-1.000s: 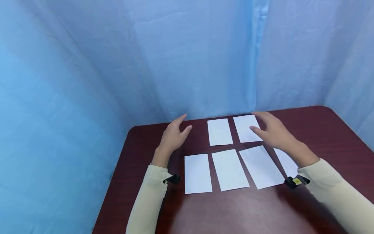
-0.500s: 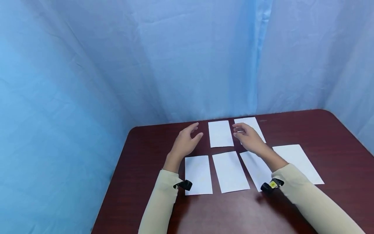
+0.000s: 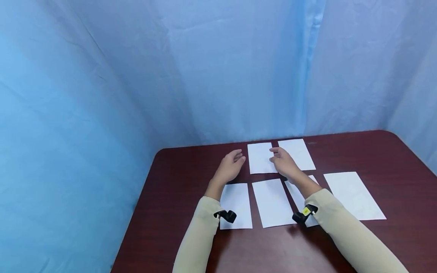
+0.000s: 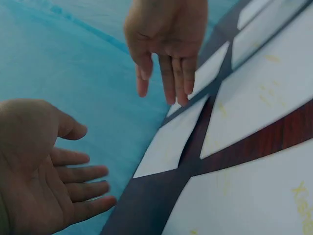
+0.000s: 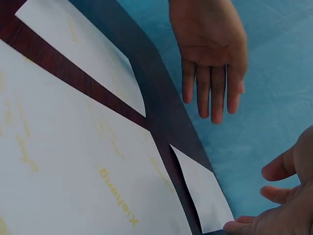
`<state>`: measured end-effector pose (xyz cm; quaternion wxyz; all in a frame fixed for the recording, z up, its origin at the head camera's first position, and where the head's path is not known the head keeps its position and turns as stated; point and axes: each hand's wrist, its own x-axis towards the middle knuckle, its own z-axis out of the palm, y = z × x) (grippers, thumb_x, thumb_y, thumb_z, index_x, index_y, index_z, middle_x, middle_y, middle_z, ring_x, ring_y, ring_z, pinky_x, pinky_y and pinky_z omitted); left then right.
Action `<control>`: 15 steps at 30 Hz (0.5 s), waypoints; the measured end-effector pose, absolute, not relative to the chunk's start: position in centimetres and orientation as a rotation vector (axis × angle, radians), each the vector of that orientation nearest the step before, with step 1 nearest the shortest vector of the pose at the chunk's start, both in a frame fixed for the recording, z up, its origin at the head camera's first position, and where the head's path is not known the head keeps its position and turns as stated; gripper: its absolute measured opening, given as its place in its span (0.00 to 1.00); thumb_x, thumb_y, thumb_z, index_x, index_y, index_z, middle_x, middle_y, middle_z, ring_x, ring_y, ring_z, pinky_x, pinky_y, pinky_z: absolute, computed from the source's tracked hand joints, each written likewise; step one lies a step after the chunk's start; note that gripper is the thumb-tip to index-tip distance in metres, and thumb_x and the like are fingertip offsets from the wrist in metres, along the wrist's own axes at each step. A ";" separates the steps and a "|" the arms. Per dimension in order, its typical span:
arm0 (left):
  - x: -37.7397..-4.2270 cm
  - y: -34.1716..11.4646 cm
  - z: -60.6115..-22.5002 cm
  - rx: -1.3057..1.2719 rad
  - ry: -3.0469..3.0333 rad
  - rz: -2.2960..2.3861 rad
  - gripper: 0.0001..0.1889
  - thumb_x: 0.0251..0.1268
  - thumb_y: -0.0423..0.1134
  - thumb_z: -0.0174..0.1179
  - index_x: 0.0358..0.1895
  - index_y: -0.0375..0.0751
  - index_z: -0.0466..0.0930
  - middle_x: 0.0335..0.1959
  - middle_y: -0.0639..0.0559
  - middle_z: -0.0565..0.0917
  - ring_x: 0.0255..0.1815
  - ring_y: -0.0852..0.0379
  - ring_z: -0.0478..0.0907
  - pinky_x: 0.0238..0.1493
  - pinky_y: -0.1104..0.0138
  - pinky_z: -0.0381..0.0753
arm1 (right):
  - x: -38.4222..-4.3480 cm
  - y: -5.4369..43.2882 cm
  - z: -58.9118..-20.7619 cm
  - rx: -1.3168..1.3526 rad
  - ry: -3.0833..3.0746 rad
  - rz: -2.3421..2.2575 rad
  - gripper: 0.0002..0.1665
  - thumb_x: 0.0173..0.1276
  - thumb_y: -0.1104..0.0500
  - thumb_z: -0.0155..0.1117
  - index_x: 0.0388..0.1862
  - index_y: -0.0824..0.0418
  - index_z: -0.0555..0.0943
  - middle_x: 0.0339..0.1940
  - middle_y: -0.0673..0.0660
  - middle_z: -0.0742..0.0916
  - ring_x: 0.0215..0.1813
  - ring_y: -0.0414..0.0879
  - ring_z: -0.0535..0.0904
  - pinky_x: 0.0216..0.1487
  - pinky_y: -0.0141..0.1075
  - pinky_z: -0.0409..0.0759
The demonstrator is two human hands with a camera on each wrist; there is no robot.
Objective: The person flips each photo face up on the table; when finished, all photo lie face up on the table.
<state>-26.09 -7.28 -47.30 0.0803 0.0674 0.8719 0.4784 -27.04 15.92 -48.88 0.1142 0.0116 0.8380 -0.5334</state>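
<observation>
Big blue cloth (image 3: 222,76) hanging at the far side and along the left, full of soft folds. In front, a dark red-brown table (image 3: 177,197) with round far corners. Reaching in from the near side, a pale left sleeve (image 3: 196,242) and a pale right sleeve (image 3: 348,227), leaning toward each other.

Flat on the table, six white sheets in two rows, with dark gaps in between. In the near row, from left to right: a first sheet (image 3: 244,204), a second sheet (image 3: 273,204), a third sheet (image 3: 296,195) partly hidden by the right sleeve, and a fourth sheet (image 3: 355,195) out on the right. In the far row, a far left sheet (image 3: 261,163) and a far right sheet (image 3: 300,153).

Near the far left sheet's left side, a left hand (image 3: 229,168) with loose, gently bent fingers, holding nothing. On the other side, in front of the two far sheets, a right hand (image 3: 284,162), just as loose and just as bare. Palms facing each other, with a gap between. Touching paper or not: cannot tell.

On the wrists, a small black left band (image 3: 228,216) and a small black right band (image 3: 300,217), with a yellow patch (image 3: 305,211) on the right one. Smallest of all, faint yellow print (image 5: 117,198) on the sheets.
</observation>
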 end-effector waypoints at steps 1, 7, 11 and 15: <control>-26.1 -7.1 -47.5 0.233 2.614 1.404 0.29 0.84 0.48 0.53 0.82 0.46 0.65 0.79 0.46 0.74 0.82 0.48 0.69 0.81 0.50 0.69 | -27.1 16.0 -49.0 0.052 2.439 -1.584 0.35 0.82 0.59 0.44 0.84 0.67 0.57 0.82 0.76 0.64 0.83 0.74 0.59 0.81 0.68 0.60; -26.7 -6.3 -48.3 0.232 2.608 1.367 0.31 0.83 0.46 0.54 0.83 0.46 0.62 0.81 0.44 0.70 0.82 0.45 0.68 0.80 0.48 0.70 | -27.6 16.3 -49.4 0.131 2.365 -1.679 0.35 0.81 0.60 0.44 0.84 0.66 0.57 0.84 0.73 0.63 0.85 0.71 0.56 0.84 0.67 0.55; -27.5 -5.8 -48.7 -0.001 2.427 1.602 0.29 0.85 0.45 0.50 0.81 0.38 0.64 0.76 0.38 0.75 0.74 0.41 0.77 0.72 0.51 0.80 | -27.9 16.2 -49.4 0.140 2.322 -1.725 0.34 0.81 0.60 0.44 0.83 0.67 0.58 0.85 0.72 0.61 0.85 0.70 0.57 0.85 0.64 0.56; -28.0 -5.5 -49.1 -0.142 2.307 1.717 0.27 0.86 0.43 0.49 0.79 0.36 0.67 0.72 0.37 0.78 0.69 0.43 0.81 0.65 0.57 0.86 | -28.2 15.9 -49.4 0.149 2.246 -1.782 0.34 0.82 0.61 0.43 0.83 0.69 0.57 0.86 0.72 0.60 0.84 0.70 0.61 0.85 0.60 0.60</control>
